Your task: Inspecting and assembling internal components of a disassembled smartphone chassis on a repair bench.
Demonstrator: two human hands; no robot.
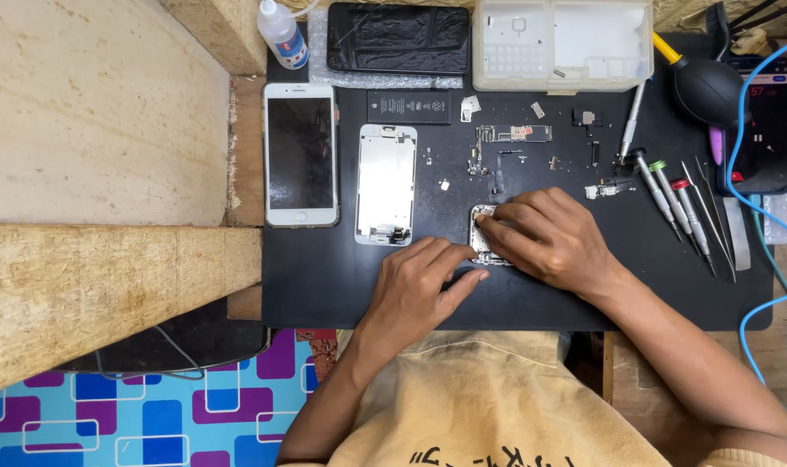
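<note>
right now a small silvery phone housing point(483, 238) lies flat on the black mat point(532, 294) near the desk's front edge, mostly hidden under both hands. the right hand point(545, 238) curls over it, fingertips pinched at its upper left corner, seemingly on a tiny part too small to make out. the left hand point(419, 290) presses flat beside it, index finger steadying the lower edge. this looks like fine work on the stripped shell; the next move likely calls for a steady, light touch. farther out lie a display panel point(386, 183), a white phone point(300, 154), a battery point(408, 105), a logic board point(515, 133), and screwdrivers point(675, 195).
</note>
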